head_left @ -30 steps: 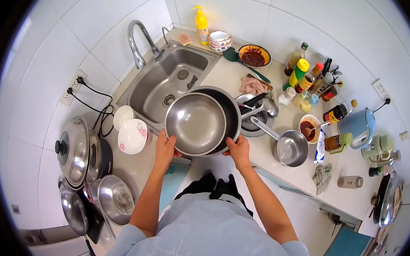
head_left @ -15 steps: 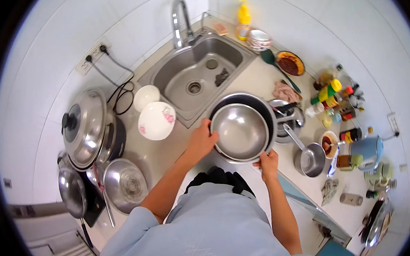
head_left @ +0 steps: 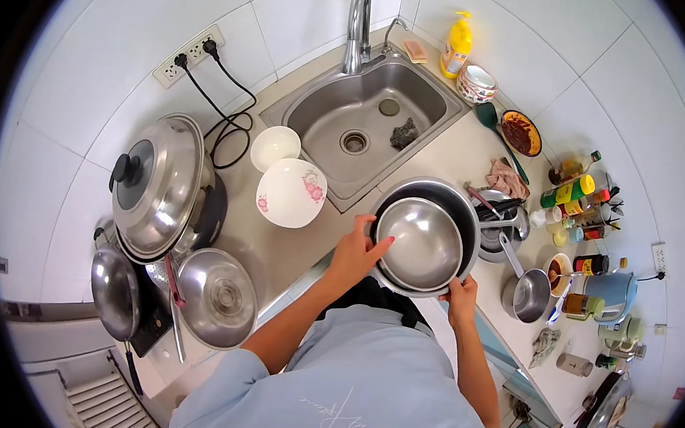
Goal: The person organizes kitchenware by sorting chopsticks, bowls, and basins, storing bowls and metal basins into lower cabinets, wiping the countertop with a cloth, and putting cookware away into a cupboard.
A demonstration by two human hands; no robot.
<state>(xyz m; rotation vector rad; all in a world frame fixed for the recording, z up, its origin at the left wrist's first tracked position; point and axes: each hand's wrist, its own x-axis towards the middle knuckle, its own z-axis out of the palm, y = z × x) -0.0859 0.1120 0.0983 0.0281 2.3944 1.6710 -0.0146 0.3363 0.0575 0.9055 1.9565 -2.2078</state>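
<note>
A steel bowl sits inside a larger, darker pot, over the counter's front edge. My right hand grips the pot's rim at the lower right, thumb and fingers pressed on it. At the left side of the rim is my left hand, its fingers apart and its thumb touching or close to the inner bowl's edge. A flowered white bowl and a smaller white bowl stand on the counter to the left of the pot.
The sink lies ahead. A lidded steamer pot, a steel basin and a wok are at the left. At the right are a small saucepan, a cloth, a sauce bowl, several bottles and a kettle.
The view has swung left, so the sink and counter appear further right. My left hand has loosened its grip on the nested pot and bowl; my right hand still holds the rim.
</note>
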